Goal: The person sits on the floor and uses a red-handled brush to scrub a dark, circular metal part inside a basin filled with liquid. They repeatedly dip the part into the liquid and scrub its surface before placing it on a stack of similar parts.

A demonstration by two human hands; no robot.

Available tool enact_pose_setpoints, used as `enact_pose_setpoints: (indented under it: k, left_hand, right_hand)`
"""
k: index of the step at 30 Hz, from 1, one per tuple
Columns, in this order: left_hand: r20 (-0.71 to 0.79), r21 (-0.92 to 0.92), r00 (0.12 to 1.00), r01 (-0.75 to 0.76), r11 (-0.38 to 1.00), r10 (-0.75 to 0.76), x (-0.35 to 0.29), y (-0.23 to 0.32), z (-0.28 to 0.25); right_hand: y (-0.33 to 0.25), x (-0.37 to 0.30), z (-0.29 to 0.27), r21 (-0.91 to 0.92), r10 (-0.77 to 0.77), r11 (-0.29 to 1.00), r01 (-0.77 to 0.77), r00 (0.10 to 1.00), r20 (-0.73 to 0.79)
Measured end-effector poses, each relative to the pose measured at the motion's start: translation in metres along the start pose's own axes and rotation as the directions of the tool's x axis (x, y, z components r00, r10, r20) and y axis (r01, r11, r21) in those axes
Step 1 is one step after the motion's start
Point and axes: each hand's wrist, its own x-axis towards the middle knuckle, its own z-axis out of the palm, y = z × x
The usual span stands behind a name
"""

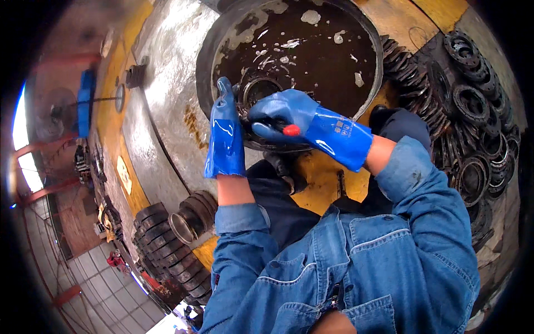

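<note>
A dark, wet ring-shaped metal part (261, 88) is tilted at the near left rim of a large round basin (374, 72) of murky brown liquid. My left hand (225, 125), in a blue rubber glove, grips the part's left side; some of its fingers are hidden. In a matching glove, my right hand (285, 114) is closed at the near side of the part. A red handle end (291, 130) sticks out of that fist. The rest of this tool is covered by the hand, so its kind does not show.
Oily rings and discs (470, 106) are heaped at the right, beside a row of dark plates (409, 83). Ribbed black cylindrical parts (167, 245) and a shiny metal ring (182, 227) stand at the lower left. A metal sheet (172, 72) borders the basin's left.
</note>
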Motion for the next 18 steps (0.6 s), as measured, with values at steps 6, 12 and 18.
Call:
enact_pose_setpoints:
  k: [6,12,18]
  left_hand:
    - [-0.039,0.024,0.999,0.032,0.999,-0.031,-0.001,0.005,0.004]
    - [-0.062,0.242,0.993,-0.082,0.967,0.100,-0.004,0.012,0.004]
    - [-0.051,0.246,0.994,-0.084,0.966,0.099,0.003,0.012,0.012]
  right_hand:
    - [0.028,-0.019,-0.014,-0.243,-0.204,0.925,0.293,0.920,0.336]
    - [0.056,-0.042,-0.055,-0.348,0.022,0.936,0.058,0.975,0.219]
    - [0.101,-0.050,-0.068,0.221,0.787,0.616,-0.756,0.588,-0.184]
